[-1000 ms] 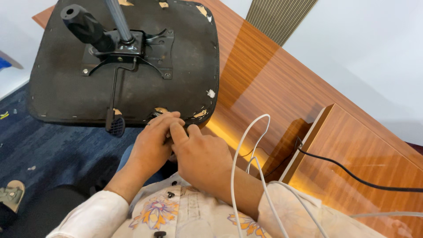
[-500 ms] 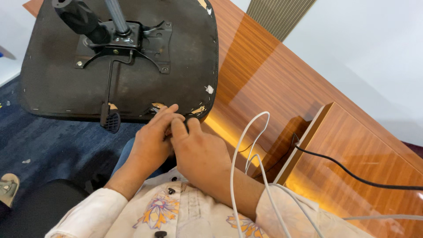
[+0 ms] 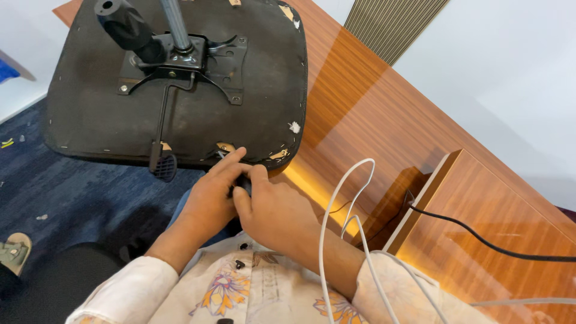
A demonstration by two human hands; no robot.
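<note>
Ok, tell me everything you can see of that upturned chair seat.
The chair seat lies upside down on the wooden desk, partly overhanging the blue carpet. Its black underside fabric is worn and torn along the edges, showing pale spots. A bolted black metal plate carries a steel column and lever. Both hands, left hand leading, touch its near edge.

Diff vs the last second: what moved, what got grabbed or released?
Little changed. The left hand and right hand stay pressed together at the near edge of the upturned chair seat; nothing visibly taken or released. White cable and wooden desk unchanged; only the view drifted.
</note>
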